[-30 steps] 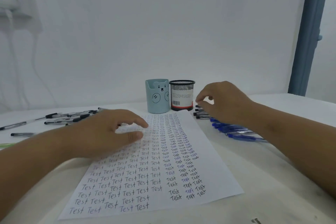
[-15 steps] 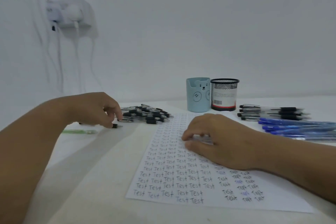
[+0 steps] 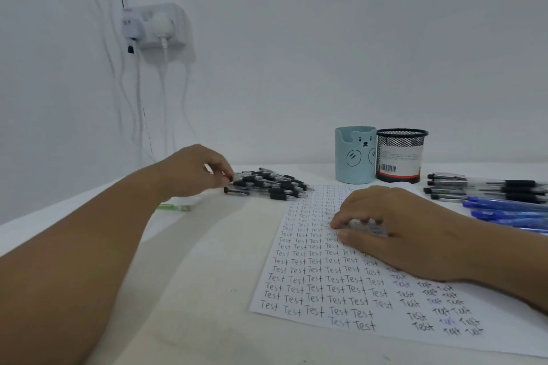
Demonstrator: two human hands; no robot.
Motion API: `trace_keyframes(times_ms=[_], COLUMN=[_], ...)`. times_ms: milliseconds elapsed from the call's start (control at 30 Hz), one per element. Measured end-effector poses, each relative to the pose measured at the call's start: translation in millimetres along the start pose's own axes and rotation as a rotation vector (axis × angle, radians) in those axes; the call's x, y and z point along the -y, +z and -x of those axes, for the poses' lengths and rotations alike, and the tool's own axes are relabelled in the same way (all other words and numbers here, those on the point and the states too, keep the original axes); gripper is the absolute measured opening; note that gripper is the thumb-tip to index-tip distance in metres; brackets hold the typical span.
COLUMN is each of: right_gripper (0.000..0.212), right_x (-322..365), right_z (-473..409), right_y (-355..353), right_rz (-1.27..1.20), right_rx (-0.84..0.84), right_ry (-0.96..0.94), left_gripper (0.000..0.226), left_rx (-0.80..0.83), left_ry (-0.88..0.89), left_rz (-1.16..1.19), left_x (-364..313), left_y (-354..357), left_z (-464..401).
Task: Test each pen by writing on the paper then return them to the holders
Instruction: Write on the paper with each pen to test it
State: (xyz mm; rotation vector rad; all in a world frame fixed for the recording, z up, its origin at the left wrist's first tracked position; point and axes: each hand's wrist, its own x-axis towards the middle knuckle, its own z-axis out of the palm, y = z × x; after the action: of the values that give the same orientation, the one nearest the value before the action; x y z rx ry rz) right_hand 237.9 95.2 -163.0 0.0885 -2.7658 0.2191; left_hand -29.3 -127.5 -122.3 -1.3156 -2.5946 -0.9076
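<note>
L hand point(image 3: 195, 170) is reaching out to the pile of black pens point(image 3: 267, 185) at the far left of the table point(image 3: 184, 290), fingers curling down with the tips pinching the end of one pen at the pile's near edge, prob. picking the next one to test. R hand point(image 3: 385, 231) is lying on the paper point(image 3: 326, 281), fingers bent and pressing down; looks like it's pinning the sheet so it won't slide. Something pale is blurring under those fingers, maybe a pen, can't tell.

Paper is lying flat in front of the person, nearly filled w/ rows of "Test", so the job seems well along.

Counts: 2 holders standing side by side, touching, behind the paper: a blue bear cup point(image 3: 355, 155) and a black mesh cup point(image 3: 400, 155), no pens sticking out of either. Black pile: approx. a dozen, too overlapped for an exact no. R side: a row of 4-ish black pens point(image 3: 480, 190), then blue pens point(image 3: 510, 210), at least 4, running off frame. 1 green pen point(image 3: 175, 207) is lying alone near the L wrist.
</note>
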Motion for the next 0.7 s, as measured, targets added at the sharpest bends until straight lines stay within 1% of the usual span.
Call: trace_keyframes(times_ms=[33, 100, 300, 433, 533, 600, 700], right_gripper=[0.031, 0.031, 0.029, 0.027, 0.027, 0.027, 0.027], right_x=[0, 0, -1, -1, -1, -1, -2], right_z=[0, 1, 0, 1, 0, 0, 1], right_y=[0, 0, 0, 1, 1, 1, 1], right_rz=[0.0, 0.0, -0.008, -0.015, -0.015, -0.014, -0.024], right_rx=[0.0, 0.0, -0.004, -0.004, -0.004, -0.002, -0.007], right_ry=[-0.001, -0.003, 0.0, 0.002, 0.002, 0.001, -0.005], left_gripper=[0.013, 0.012, 0.014, 0.016, 0.019, 0.021, 0.023], left_rx=[-0.022, -0.01, 0.052, 0.095, 0.1, 0.154, 0.361], left_ry=[0.006, 0.036, 0.123, 0.13, 0.106, 0.057, -0.126], left_rz=[0.073, 0.124, 0.118, 0.054, 0.062, -0.071, -0.313], left_x=[-3, -10, -21, -25, -25, -18, -2], left_y=[0, 6, 34, 43, 30, 8, -26], left_z=[0, 1, -6, -8, -4, -1, 5])
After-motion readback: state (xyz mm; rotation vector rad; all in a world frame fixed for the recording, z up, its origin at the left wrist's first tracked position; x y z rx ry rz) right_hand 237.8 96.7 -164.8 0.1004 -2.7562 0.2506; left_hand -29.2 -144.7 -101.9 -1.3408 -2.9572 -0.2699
